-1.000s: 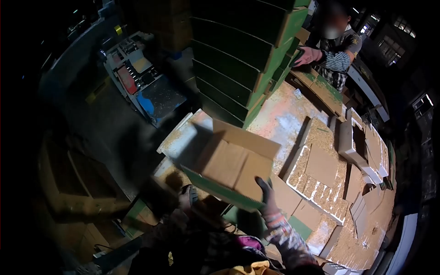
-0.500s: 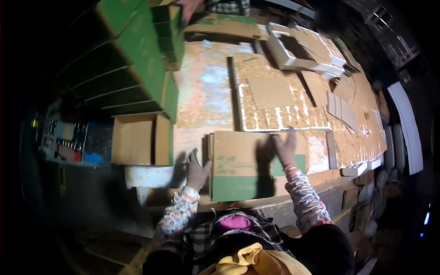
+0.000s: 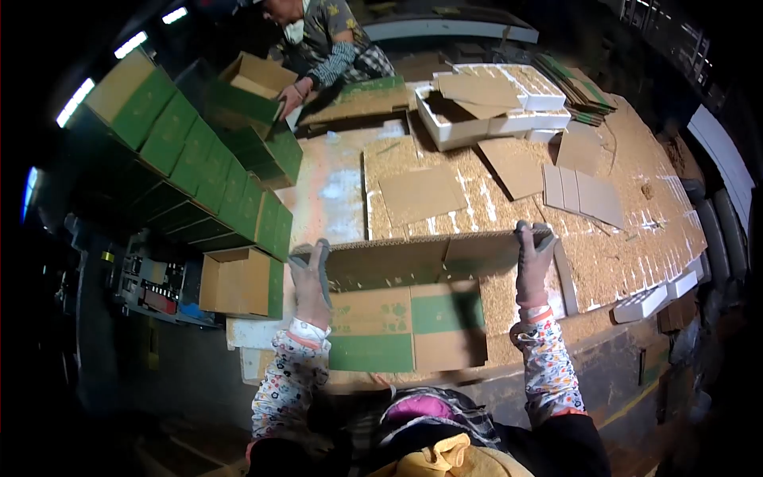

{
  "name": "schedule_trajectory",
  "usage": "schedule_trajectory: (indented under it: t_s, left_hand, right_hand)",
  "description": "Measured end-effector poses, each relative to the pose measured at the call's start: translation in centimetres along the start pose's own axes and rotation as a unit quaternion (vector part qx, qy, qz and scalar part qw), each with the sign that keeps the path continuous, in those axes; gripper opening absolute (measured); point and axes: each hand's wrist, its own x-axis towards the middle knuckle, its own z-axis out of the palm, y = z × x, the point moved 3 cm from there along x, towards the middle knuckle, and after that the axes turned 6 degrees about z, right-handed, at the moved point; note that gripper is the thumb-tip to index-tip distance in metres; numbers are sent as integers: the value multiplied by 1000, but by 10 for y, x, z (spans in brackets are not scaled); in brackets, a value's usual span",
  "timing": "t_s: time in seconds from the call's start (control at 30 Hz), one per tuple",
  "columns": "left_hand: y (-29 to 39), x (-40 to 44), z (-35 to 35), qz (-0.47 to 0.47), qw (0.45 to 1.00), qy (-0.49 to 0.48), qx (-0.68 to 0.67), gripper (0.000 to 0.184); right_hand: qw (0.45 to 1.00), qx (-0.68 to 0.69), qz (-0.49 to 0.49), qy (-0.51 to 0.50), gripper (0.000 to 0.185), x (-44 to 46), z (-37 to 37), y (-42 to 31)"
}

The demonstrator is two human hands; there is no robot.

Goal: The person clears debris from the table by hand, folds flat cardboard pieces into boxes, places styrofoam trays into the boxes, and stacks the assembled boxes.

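My left hand (image 3: 311,280), in a glove, grips the left end of a raised brown cardboard carton (image 3: 389,264), with the thumb on the near side. At its right end my gloved right hand (image 3: 534,269) is closed on the same cardboard. The piece is folded flat and tilted up on its long edge, its corrugated rim facing me. Below and nearer to me lies flat cardboard (image 3: 369,350) printed in green and brown. I cannot tell whether it is joined to the raised piece.
Green cartons (image 3: 187,151) are stacked at the left, beside an open box (image 3: 236,280). A person (image 3: 338,48) across the table handles another open carton (image 3: 256,75). Loose cardboard sheets (image 3: 421,193) and a white foam tray (image 3: 453,131) lie on the chipboard table (image 3: 628,254).
Both hands have closed on the carton's ends and its panel has come up from lying flat. The view has shifted, and the person opposite now shows more fully.
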Motion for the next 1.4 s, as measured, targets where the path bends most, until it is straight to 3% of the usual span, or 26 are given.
schedule_trajectory:
  t_s: [0.03, 0.07, 0.1, 0.13, 0.17, 0.2, 0.27, 0.33, 0.37, 0.43, 0.53, 0.6, 0.63, 0.67, 0.7, 0.73, 0.83, 1.0, 1.07, 1.1, 1.13, 1.17, 1.2, 1.23, 1.3, 1.4]
  left_hand:
    - [-7, 7, -4, -66, 997, -20, -20, 46]
    - [-14, 33, -22, 116, 972, -154, 136, 38]
    - [-22, 54, -41, 321, 888, -219, 247, 31]
    - [4, 57, -38, 481, 723, -281, 409, 28]
    - [37, 54, -22, 155, 908, -279, 270, 28]
    - [60, 30, -5, -202, 945, -242, 90, 29]
    - [70, 14, -1, -27, 922, -344, 174, 27]
    - [42, 18, -9, -69, 945, -293, 125, 21]
    - [27, 32, -19, 187, 891, -345, 229, 21]
    - [26, 47, -36, 436, 761, -352, 327, 21]
    - [49, 48, -40, 395, 748, -388, 366, 33]
    - [52, 30, -23, 24, 861, -378, 340, 36]
    - [56, 6, -12, 238, 747, -446, 433, 35]
    - [57, -14, -8, 259, 714, -408, 506, 34]
    - [49, -4, -9, 258, 733, -416, 473, 33]
    - [44, 9, -16, 255, 746, -424, 446, 31]
    - [71, 26, -34, 62, 850, -352, 388, 25]
    - [34, 74, -43, 156, 851, -293, 407, 22]
    - [39, 84, -38, 207, 819, -253, 472, 26]
    - [39, 74, -31, 260, 748, -311, 525, 27]
    - [39, 63, -24, 313, 668, -364, 569, 29]
    - [49, 49, -16, 366, 577, -405, 607, 31]
    - [53, 16, -15, 408, 585, -430, 554, 31]
    - [79, -29, -6, 330, 521, -490, 616, 21]
    - [52, -66, -10, 504, 583, -509, 384, 27]
    - [62, -49, -7, 169, 643, -616, 424, 39]
  right_hand:
    - [999, 12, 23, -36, 48, -8, 0, -5]
    - [996, 26, 42, -70, 48, -17, 0, -12]
    - [994, -10, -19, -104, 48, -26, -4, -26]
    - [987, -50, -77, -128, 48, -33, -9, -39]
    - [987, -16, -8, -161, 47, -30, -15, -42]
    - [973, 82, 116, -180, 49, -25, -20, -48]
    - [975, 132, 115, -139, 50, -8, -28, -22]
    - [997, 60, 27, 31, 30, -11, -27, 12]
    - [996, 83, 33, 28, 29, -32, -14, -26]
    - [995, 84, 41, -35, 30, -56, 5, -29]
    - [994, 16, 24, -105, 25, -51, 2, -51]
    - [980, -34, 53, -191, 14, -20, -12, -53]
    - [982, 25, 73, -171, 13, -13, -12, -37]
    - [980, 82, 95, -153, 13, -8, -11, -20]
    - [992, 67, 40, -100, 13, -22, -2, -39]
    - [979, 143, 110, -99, 14, -15, 1, -14]
    - [988, -2, 51, -143, 13, -40, 15, -65]
    - [991, 19, 73, -106, 15, -44, 33, -66]
    - [977, -80, 52, -189, 12, -43, 37, -80]
    - [966, -110, 36, -232, 14, -44, 39, -88]
    - [955, -111, 137, -237, 15, -38, 41, -89]
    - [952, -156, 63, -257, 16, -14, 33, -65]
    - [948, -199, 166, -183, 15, -15, 26, -64]
    - [966, -165, 143, -139, 15, 1, 15, -38]
    - [979, -75, 126, -143, 13, 48, 6, 23]
    - [989, -88, 75, -87, 12, 31, 42, 7]
